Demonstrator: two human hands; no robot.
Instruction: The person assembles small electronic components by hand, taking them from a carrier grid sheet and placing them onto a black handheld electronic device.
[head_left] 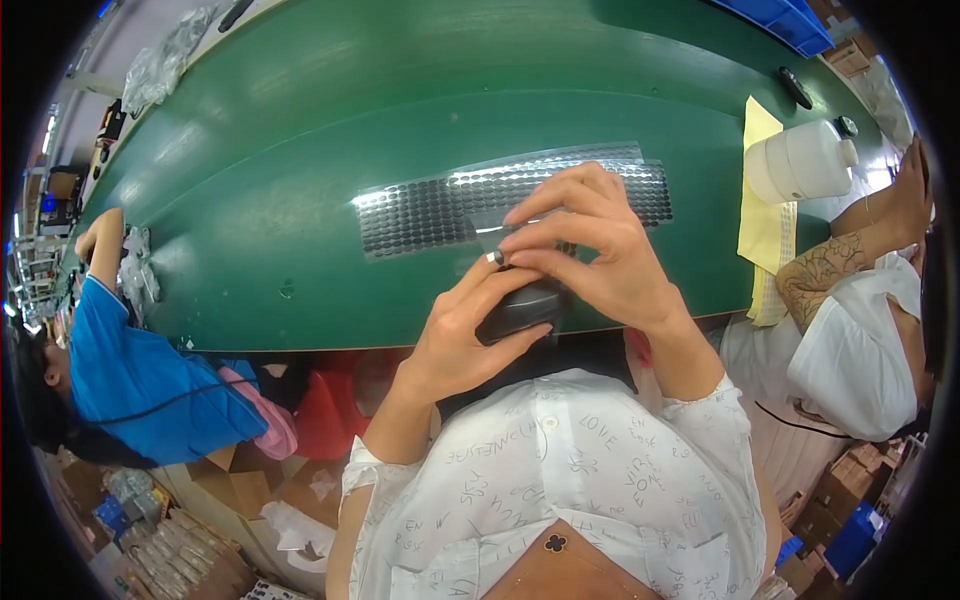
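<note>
Leaning together over one smooth green table (250, 260), the left hand (455, 335) and right hand (605, 240) meet at one glossy, dark, rounded casing (515, 312).

Two co-workers flank the table: a person in a blue top (150, 360) at left, a person in white (855, 350) at right. Beyond the hands lie what look like two overlapping clear plastic sheets (410, 215), studded with close rows of dark, shiny ovals, too many to count. At right, one yellow strip (760, 195) lies alongside one rounded, whitish plastic jug (800, 162). The casing sits in the left hand by the table's near edge, fingers and thumb curled around it; the right hand arches above, thumb and forefinger drawn together, though I cannot tell what they pinch. One small, black, elongated device (795, 88) lies farther back.
</note>
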